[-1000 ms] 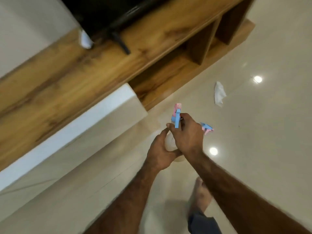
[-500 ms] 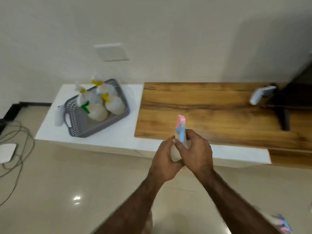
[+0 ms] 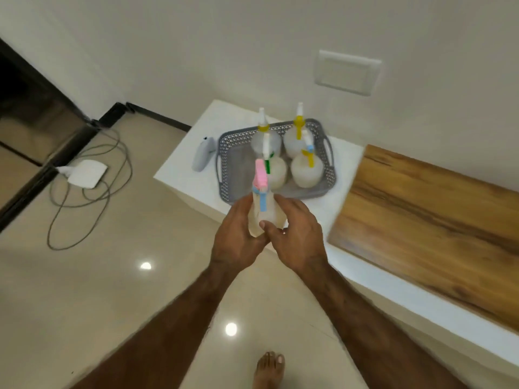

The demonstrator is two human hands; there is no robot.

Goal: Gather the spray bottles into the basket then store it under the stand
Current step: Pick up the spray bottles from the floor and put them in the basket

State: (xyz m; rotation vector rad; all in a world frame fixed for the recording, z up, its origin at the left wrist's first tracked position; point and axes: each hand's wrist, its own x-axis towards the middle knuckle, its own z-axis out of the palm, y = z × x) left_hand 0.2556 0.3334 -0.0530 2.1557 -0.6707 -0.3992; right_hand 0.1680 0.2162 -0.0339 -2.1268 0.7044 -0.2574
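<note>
A clear spray bottle with a pink and blue head [image 3: 260, 203] stands upright between my hands, in front of the stand. My left hand [image 3: 238, 234] grips its body from the left. My right hand [image 3: 297, 234] holds it from the right, thumb across the front. Behind it, a grey perforated basket [image 3: 329, 175] sits on the white end of the stand [image 3: 179, 167]. Several clear spray bottles stand in the basket, with yellow heads [image 3: 299, 127] and a green one [image 3: 268, 164].
A small grey-white object [image 3: 202, 153] lies left of the basket. The stand's wooden top [image 3: 427, 214] runs to the right. On the tiled floor at the left lie grey cables [image 3: 84, 203] and a white box [image 3: 85, 173]. My bare foot [image 3: 269, 369] is below.
The view swung left and closer, so the basket now lies just beyond the held bottle. Both hands kept the bottle throughout. The spray bottle on the floor has left the view.
</note>
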